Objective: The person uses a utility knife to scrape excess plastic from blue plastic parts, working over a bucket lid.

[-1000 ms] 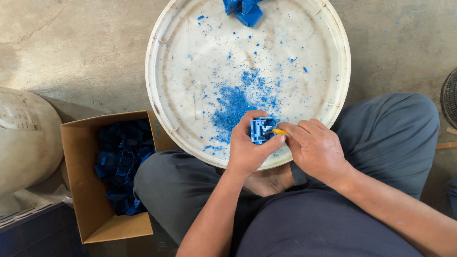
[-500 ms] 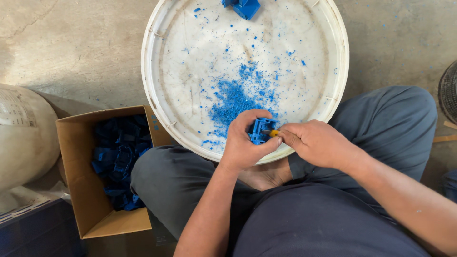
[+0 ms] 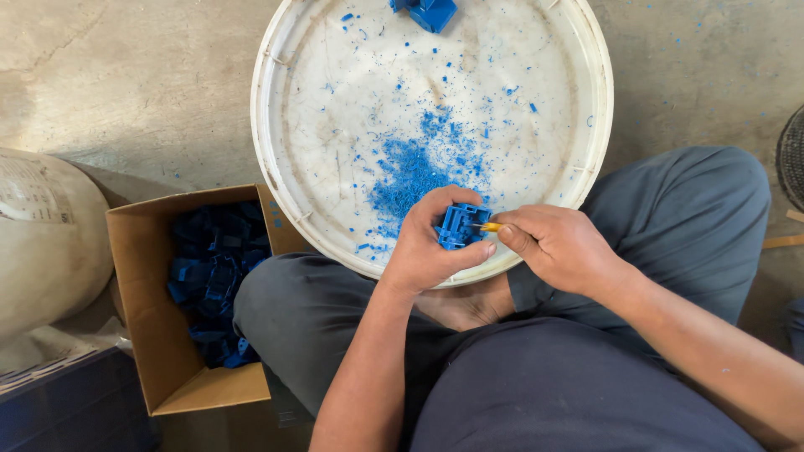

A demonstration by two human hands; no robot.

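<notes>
A bare concrete floor [image 3: 126, 92] fills the background, and on it a large round white basin [image 3: 600, 109] is set in front of a seated person's crossed legs, which are clad in dark grey trousers. The near rim of the basin is overlapped by both hands. The left hand [image 3: 431, 247] is closed around a small blue plastic part [image 3: 459, 226], which is gripped between thumb and curled fingers just above the near rim, slightly right of its middle. The right hand [image 3: 557, 247] is closed on a thin tool with a yellow-orange handle [image 3: 492, 227] — only a short piece of it is seen — and its tip is held against the right side of the blue part. Whether a blade is fitted cannot be told. A heap of blue shavings [image 3: 410, 176] is spread over the basin's floor, thickest just beyond the left hand and thinning toward the far rim. At the far rim, cut off by the top of the view, another blue piece [image 3: 427, 12] is seen. Just beside the basin's left edge an open cardboard box [image 3: 134, 285] is placed, touching the person's left knee, and it is partly filled with more blue parts [image 3: 209, 280]. Farther left a pale bulging sack [image 3: 42, 243] is seen — and a dark crate [image 3: 67, 402] lies in the lower left corner of the view.
</notes>
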